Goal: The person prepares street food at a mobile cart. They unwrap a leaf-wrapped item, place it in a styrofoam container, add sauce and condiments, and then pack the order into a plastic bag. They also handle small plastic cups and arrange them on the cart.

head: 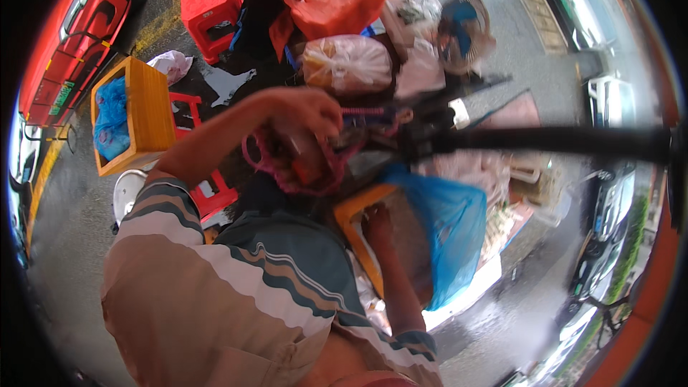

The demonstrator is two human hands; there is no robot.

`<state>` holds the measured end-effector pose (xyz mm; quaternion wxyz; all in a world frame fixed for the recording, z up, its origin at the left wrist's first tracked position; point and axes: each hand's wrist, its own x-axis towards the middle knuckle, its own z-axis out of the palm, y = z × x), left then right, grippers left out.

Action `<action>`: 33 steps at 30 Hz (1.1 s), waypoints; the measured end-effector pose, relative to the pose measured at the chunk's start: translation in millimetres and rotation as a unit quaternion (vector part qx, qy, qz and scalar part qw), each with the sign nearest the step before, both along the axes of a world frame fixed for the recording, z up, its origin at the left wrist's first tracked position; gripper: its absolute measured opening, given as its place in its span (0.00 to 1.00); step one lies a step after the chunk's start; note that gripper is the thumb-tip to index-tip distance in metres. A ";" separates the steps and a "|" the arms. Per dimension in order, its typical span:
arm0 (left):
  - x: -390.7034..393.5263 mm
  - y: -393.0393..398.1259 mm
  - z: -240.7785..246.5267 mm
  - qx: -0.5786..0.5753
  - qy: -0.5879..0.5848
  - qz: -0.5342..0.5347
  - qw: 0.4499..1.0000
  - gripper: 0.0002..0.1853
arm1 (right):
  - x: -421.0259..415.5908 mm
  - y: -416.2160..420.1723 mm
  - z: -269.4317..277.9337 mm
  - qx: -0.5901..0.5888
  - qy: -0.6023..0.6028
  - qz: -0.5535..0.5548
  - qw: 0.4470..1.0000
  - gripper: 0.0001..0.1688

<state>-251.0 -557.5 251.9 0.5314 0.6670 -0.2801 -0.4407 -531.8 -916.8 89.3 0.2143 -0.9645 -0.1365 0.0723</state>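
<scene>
My left hand [314, 110] is bent downward over a pink-rimmed basket [247, 153] with dark and reddish contents. Its fingertips are blurred, so whether they grip anything cannot be told. My right hand [378, 221] reaches into an orange-yellow wooden box [371, 196], and what its fingers touch is hard to see. A blue plastic bag [457, 226] drapes over the far side of this box. Beyond my left hand lies a tied clear plastic bag [346, 63] with yellowish contents.
A black pole [537, 142] crosses from the right. Ahead are a red plastic bag [333, 5], a fan [465, 32] and a red stool [212, 8]. A second wooden box [148, 113] with a blue bag stands left. Cars [70, 48] are parked at both sides.
</scene>
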 end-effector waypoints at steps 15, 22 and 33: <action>572.7 21.1 -139.2 0.410 -0.288 0.410 0.762 0.18 | 26.0 28.5 37.6 0.162 -0.013 -0.603 0.781 0.18; 613.3 -0.4 -144.5 0.436 -0.327 0.395 0.739 0.20 | -46.6 7.2 -9.7 0.352 -0.059 -0.765 0.537 0.22; 636.2 -18.4 -142.2 0.402 -0.313 0.476 0.716 0.18 | -83.7 -16.9 -28.8 0.354 -0.083 -0.758 0.541 0.09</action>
